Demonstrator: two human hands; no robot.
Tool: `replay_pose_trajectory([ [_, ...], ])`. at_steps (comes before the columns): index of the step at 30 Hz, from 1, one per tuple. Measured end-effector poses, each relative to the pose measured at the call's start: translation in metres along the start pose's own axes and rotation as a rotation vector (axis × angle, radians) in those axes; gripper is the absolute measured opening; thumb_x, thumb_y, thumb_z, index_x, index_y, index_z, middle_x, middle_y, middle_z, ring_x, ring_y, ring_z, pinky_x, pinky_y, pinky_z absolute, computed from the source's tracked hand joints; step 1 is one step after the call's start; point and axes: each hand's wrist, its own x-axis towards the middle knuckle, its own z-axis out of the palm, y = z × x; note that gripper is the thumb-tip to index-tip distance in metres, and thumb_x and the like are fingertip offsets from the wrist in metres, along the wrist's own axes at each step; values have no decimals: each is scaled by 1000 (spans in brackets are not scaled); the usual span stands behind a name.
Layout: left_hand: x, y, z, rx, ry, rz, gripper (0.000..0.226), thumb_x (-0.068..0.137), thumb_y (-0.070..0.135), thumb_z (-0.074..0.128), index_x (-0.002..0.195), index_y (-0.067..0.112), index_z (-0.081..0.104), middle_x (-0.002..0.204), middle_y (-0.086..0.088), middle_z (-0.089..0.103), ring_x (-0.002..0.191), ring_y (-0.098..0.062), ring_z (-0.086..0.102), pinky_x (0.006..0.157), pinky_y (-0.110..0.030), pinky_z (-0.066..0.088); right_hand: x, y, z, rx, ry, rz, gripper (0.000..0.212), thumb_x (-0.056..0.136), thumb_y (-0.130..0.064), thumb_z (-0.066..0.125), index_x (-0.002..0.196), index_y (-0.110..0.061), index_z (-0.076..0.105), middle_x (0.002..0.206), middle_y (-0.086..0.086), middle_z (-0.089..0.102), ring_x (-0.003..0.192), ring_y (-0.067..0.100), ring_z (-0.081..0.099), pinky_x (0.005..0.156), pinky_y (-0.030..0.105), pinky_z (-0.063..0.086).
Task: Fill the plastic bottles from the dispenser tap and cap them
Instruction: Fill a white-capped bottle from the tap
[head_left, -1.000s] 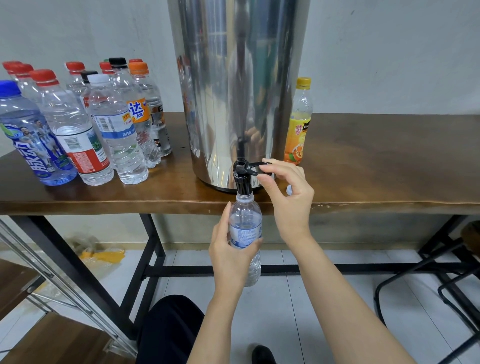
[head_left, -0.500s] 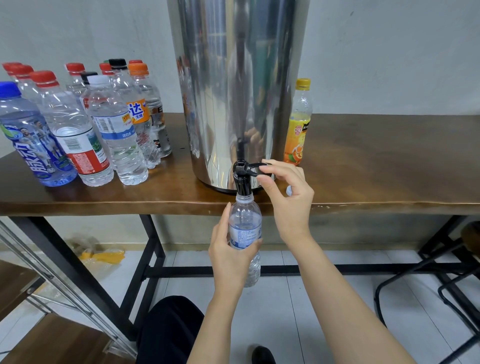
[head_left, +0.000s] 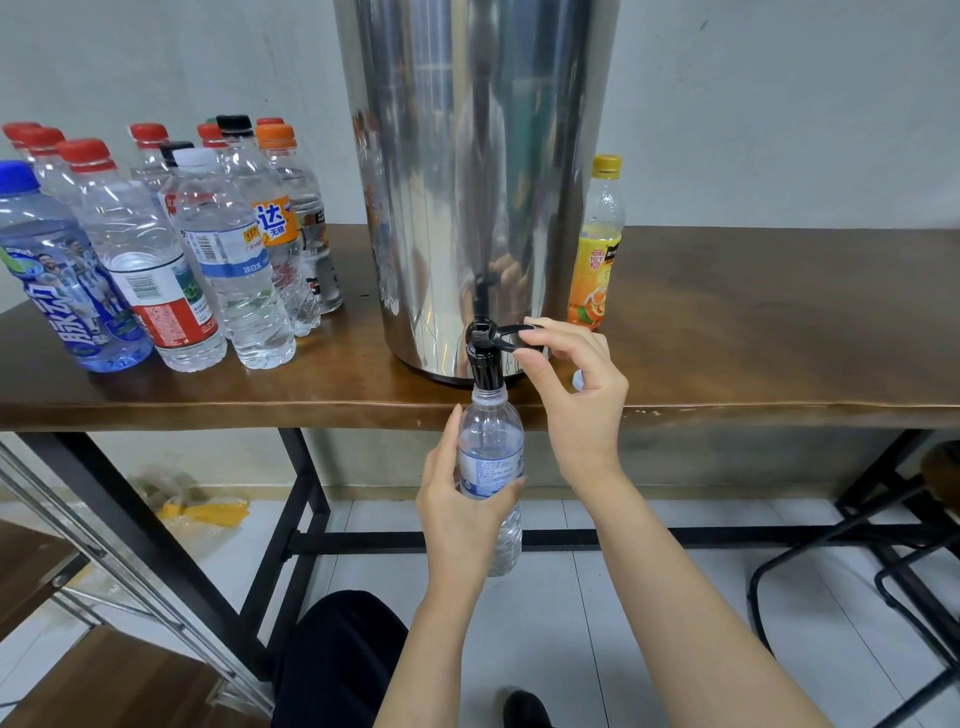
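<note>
Now left hand (head_left: 457, 514) wraps bottle (head_left: 491, 457) (uncapped); right hand (head_left: 576, 395) pinches tap lever (head_left: 506, 335).

Left of the tall shiny steel dispenser (head_left: 467, 182), capped clear plastic bottles (head_left: 228, 270) crowd the brown wooden tabletop (head_left: 779, 322). Right of it, past one yellow-capped orange-labelled bottle (head_left: 597, 249), bare wood gives passage.

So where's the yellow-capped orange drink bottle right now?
In the head view, the yellow-capped orange drink bottle stands on the wooden table, right of the steel dispenser.
</note>
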Motion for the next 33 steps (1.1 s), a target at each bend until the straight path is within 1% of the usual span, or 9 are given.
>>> replay_pose_trajectory([
  [5, 0, -2, 0, 0, 10, 4, 99, 64, 0, 90, 147, 28, 45, 133, 14, 56, 126, -8, 56, 101, -38, 52, 0, 1, 1, 8, 9, -14, 11, 86, -30, 70, 97, -30, 71, 107, -17, 68, 106, 10, 59, 91, 38, 50],
  [9, 0, -1, 0, 4, 8, 6, 99, 64, 0, 90, 147, 29, 45, 131, 18, 55, 125, -7, 55, 100, -36, 53, 0, 0, 1, -1, 11, -17, 11, 86, -31, 69, 97, -31, 70, 107, -21, 67, 106, 9, 59, 92, 37, 50],
  [14, -1, -2, -1, -7, 2, 3, 100, 64, 0, 90, 148, 29, 44, 134, 14, 55, 126, -11, 56, 100, -36, 53, 0, 0, 1, 22, 11, 4, 12, 85, -30, 70, 96, -32, 71, 105, -25, 67, 106, 10, 59, 92, 36, 49],
  [16, -1, -1, -1, -4, 1, 5, 100, 64, 0, 90, 147, 31, 44, 133, 15, 55, 126, -11, 55, 100, -33, 53, -1, -1, 1, 23, 10, 3, 12, 85, -30, 70, 96, -32, 71, 105, -23, 68, 106, 10, 59, 91, 33, 49],
  [20, -2, 1, -1, -1, 4, 11, 99, 64, -1, 89, 146, 33, 44, 130, 20, 54, 125, -7, 55, 94, -19, 51, 0, -1, 1, 12, 11, -4, 12, 85, -29, 70, 96, -33, 70, 106, -21, 67, 106, 8, 59, 90, 30, 48],
  [21, -2, 2, -1, 0, 4, 12, 99, 64, -1, 89, 146, 32, 44, 129, 21, 54, 125, -7, 55, 94, -18, 51, 0, -1, 1, 10, 10, -3, 12, 85, -30, 70, 96, -33, 69, 106, -21, 67, 106, 7, 59, 90, 29, 48],
  [23, -2, 2, -2, 8, 3, 13, 99, 64, -1, 89, 147, 31, 44, 130, 19, 54, 125, -7, 55, 96, -22, 52, 0, -2, 1, 6, 10, -5, 12, 85, -30, 70, 97, -34, 69, 106, -22, 67, 106, 6, 59, 91, 28, 48],
  [26, -2, 2, -2, 14, 4, 12, 100, 64, -1, 89, 147, 31, 44, 131, 16, 54, 125, -7, 55, 97, -25, 52, 0, -2, 1, 10, 10, -5, 12, 85, -31, 69, 97, -35, 69, 107, -20, 67, 107, 8, 59, 91, 30, 49],
  [33, -2, 4, -2, 37, 1, 23, 99, 64, 0, 89, 148, 27, 43, 130, 19, 53, 125, -4, 54, 92, -13, 50, 0, -4, 0, 7, 5, -2, 14, 85, -32, 69, 97, -39, 68, 106, -23, 66, 107, 6, 59, 91, 26, 48],
])
